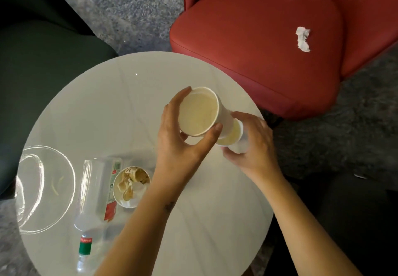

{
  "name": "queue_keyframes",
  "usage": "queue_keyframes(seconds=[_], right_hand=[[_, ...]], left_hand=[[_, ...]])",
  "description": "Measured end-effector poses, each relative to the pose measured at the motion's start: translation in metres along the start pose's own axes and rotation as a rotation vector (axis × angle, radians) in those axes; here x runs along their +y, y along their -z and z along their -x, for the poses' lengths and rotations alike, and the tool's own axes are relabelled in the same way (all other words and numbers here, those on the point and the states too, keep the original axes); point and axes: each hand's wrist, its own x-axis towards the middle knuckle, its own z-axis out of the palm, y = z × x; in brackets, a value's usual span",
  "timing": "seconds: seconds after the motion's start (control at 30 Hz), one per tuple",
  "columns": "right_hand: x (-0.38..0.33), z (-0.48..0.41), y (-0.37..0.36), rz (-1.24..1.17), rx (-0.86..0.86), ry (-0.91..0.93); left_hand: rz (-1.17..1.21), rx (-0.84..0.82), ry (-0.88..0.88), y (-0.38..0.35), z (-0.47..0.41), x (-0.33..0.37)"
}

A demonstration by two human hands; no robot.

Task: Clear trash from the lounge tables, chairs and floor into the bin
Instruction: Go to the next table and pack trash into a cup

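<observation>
Paper cup (200, 112) tilted over the tabletop's (107, 107) right edge, left hand (178, 138) gripping its rim, base inside second paper cup (233, 134) clasped by right hand (254, 144), crumpled tissues (302, 39) on red armchair (247, 39)

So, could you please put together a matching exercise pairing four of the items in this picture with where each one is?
Things:
1. empty paper cup
2. plastic bottle
3. crumpled tissue
4. clear plastic container

Places:
A. on the red chair seat
B. lying on the table beside a trash-filled cup
C. in the left hand
D. at the table's left edge

Pairs: 1-C, 2-B, 3-A, 4-D.
</observation>
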Motion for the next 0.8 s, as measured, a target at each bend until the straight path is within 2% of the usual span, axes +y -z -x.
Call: queue_keyframes(seconds=[0.2,0.53,0.6,0.7,0.8], right_hand=[[-0.009,0.005,-0.003,-0.290,0.052,-0.134],[-0.041,0.002,-0.018,-0.427,-0.078,-0.052],[-0.046,0.003,-0.024,-0.464,-0.132,-0.046],[-0.056,0.007,-0.038,-0.496,-0.244,-0.041],[-0.067,0.016,-0.053,-0.478,-0.443,-0.017]], left_hand=[[-0.007,-0.040,0.058,-0.003,0.000,-0.003],[-0.075,-0.099,0.125,0.022,0.013,-0.014],[-0.128,-0.046,0.105,0.036,0.015,-0.016],[-0.147,0.129,0.074,0.065,0.017,-0.017],[-0.147,0.281,0.057,0.104,0.021,-0.019]])
